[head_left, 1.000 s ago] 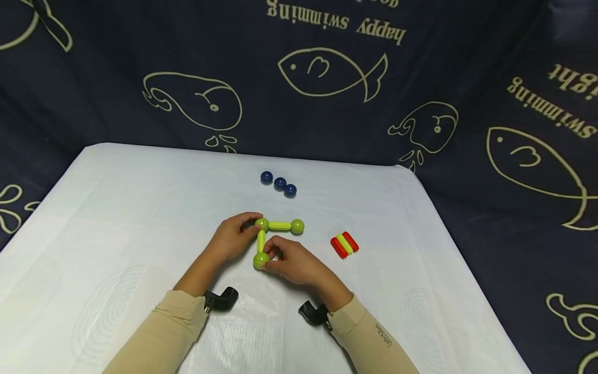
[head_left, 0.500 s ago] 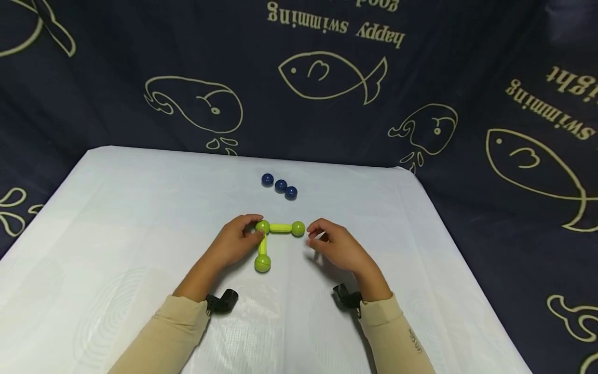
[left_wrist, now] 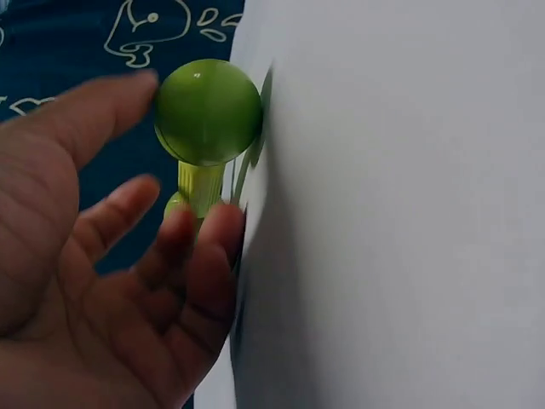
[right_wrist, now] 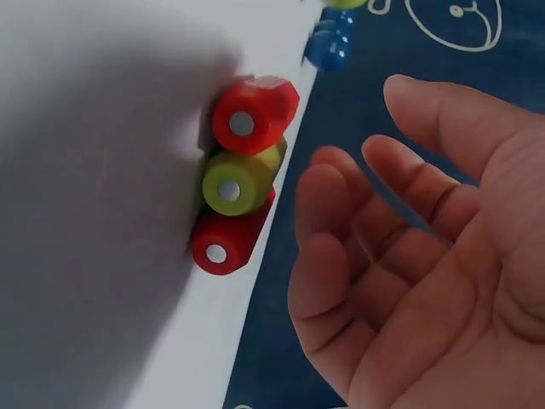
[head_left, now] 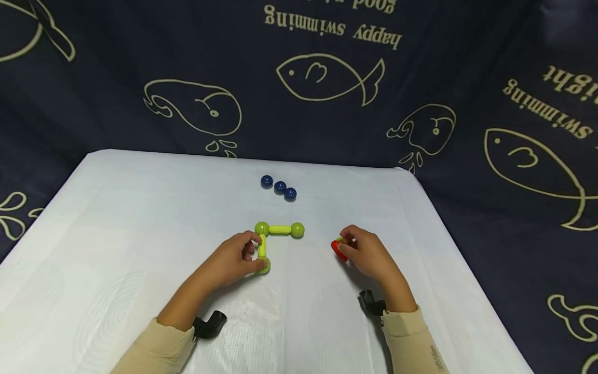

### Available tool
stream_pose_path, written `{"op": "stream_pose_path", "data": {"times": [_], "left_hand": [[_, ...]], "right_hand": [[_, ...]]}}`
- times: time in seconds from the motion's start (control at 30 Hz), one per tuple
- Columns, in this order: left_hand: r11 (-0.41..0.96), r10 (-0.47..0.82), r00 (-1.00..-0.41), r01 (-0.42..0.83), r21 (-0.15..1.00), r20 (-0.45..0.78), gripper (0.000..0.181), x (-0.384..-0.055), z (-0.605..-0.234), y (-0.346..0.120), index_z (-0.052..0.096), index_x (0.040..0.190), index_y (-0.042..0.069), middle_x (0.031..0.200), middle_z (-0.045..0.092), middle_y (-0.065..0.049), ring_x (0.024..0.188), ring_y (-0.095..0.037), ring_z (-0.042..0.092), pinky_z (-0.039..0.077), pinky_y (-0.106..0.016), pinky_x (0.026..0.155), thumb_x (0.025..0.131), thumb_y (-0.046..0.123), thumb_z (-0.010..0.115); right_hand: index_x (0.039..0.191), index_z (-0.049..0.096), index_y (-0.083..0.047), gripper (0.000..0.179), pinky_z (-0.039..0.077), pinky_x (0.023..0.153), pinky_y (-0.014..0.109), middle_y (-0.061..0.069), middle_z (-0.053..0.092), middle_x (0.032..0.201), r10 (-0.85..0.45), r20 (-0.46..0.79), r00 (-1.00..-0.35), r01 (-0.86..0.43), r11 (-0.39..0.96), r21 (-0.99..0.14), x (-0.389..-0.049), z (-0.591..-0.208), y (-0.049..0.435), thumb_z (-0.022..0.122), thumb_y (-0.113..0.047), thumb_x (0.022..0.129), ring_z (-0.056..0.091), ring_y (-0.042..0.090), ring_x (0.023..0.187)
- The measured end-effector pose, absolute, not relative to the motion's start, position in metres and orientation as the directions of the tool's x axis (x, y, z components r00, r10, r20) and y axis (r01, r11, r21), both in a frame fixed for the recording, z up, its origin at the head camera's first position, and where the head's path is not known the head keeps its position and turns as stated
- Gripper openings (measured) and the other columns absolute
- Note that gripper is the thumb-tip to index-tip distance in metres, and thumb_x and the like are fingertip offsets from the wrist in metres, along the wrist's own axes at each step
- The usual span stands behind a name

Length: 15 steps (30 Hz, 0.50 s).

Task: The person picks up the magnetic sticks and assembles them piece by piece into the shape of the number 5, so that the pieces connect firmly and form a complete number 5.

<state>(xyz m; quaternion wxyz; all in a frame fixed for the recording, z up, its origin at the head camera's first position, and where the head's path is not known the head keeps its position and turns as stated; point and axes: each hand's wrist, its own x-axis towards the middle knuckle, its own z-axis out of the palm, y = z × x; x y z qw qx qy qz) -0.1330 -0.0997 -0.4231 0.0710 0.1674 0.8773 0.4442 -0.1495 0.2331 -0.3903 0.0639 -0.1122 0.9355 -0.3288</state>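
Two lime-green rods and several green balls form an L on the white table, with one ball (head_left: 262, 228) at the corner. Beside the L's near arm is my left hand (head_left: 235, 262), its thumb at the near green ball (left_wrist: 209, 111) and its fingers loosely bent around the rod (head_left: 262, 245). In the left wrist view there is space between those fingers and the ball. My right hand (right_wrist: 426, 247) hovers over a red rod (right_wrist: 253, 113), a yellow-green rod (right_wrist: 234, 183) and another red rod (right_wrist: 228, 243). Its fingers are relaxed with nothing between them; in the head view it partly hides the rods.
Three dark blue balls (head_left: 280, 187) sit in a slanting row farther back on the white table (head_left: 163, 208). A dark blue cloth (head_left: 327, 130) with fish drawings hangs behind the far edge. Each wrist wears a black camera mount (head_left: 210, 324).
My right hand has left the near green ball and travelled right to the red and yellow-green rods. My left hand has slid from the corner ball towards the near one.
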Motion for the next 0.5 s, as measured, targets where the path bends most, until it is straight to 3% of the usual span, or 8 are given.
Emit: {"op": "stream_pose_path", "data": {"times": [0.2,0.5], "left_hand": [[0.524,0.418,-0.907,0.286,0.802,0.050,0.026,-0.122,-0.429,-0.102,0.061,0.101,0.013,0.086,0.056,0.003,0.079,-0.014,0.053,0.045,-0.029,0.070,0.084,0.019,0.080],[0.504,0.421,-0.903,0.306,0.807,0.079,0.021,-0.123,-0.434,-0.105,0.064,0.101,0.016,0.083,0.058,0.007,0.075,-0.010,0.054,0.046,-0.028,0.067,0.086,0.021,0.078]], "right_hand": [[0.108,0.063,-0.007,0.015,0.048,0.069,0.034,0.000,0.062,0.089,-0.288,-0.045,-0.957,-0.198,0.755,-0.625,-0.147,-0.397,0.233,0.068,-0.011,0.094,0.056,0.016,0.077],[0.108,0.065,-0.008,0.017,0.049,0.069,0.032,-0.004,0.062,0.088,-0.308,-0.018,-0.951,-0.234,0.759,-0.608,-0.145,-0.401,0.219,0.072,-0.011,0.092,0.055,0.014,0.076]]}}
